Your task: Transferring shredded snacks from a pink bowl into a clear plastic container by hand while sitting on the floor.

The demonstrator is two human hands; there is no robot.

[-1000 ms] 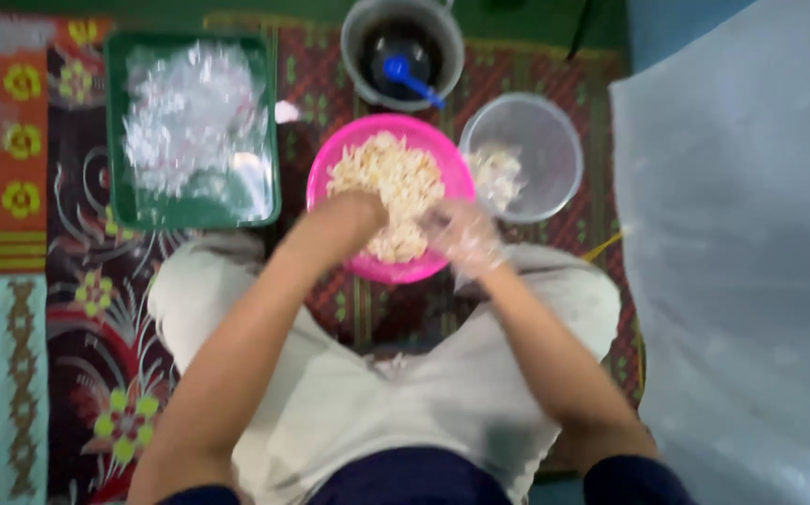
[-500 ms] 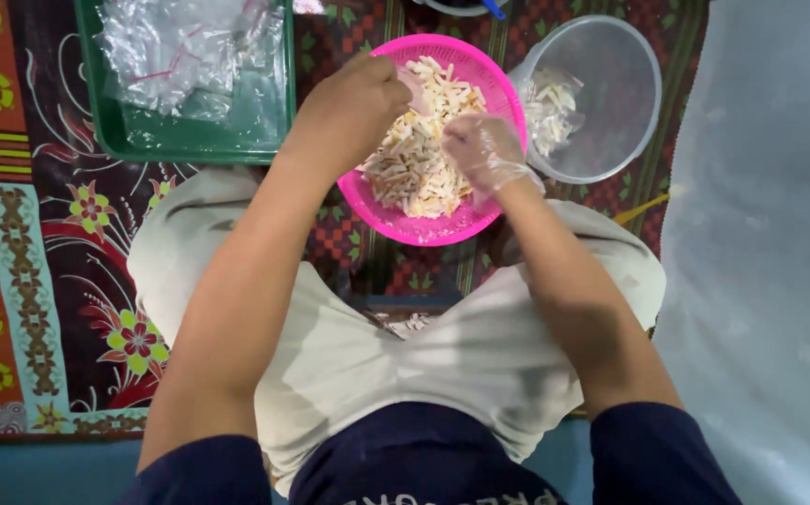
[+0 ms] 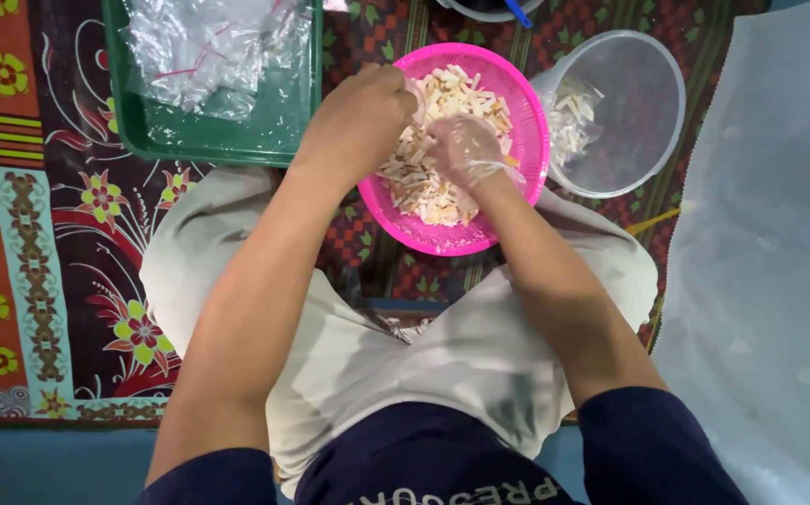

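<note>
The basket point(image 3: 517, 201) is bright pink, its snack strips point(image 3: 423, 173) pale cream and tan. At ten o'clock lies a green tray point(image 3: 213, 140) of clear bags point(image 3: 199, 47). The mat point(image 3: 40, 234) shows red, orange and yellow flowers on dark maroon. The trousers point(image 3: 442, 355) are off-white, the sleeves point(image 3: 652, 449) navy.

A home floor used for food packing, by the look of it: a patterned floral mat point(image 3: 40, 243) covers the floor, with a pink basket point(image 3: 526, 103) of food pieces at 12 o'clock, a green tray point(image 3: 208, 145) of plastic bags at 11 and a clear bowl point(image 3: 648, 122) at 1.
</note>
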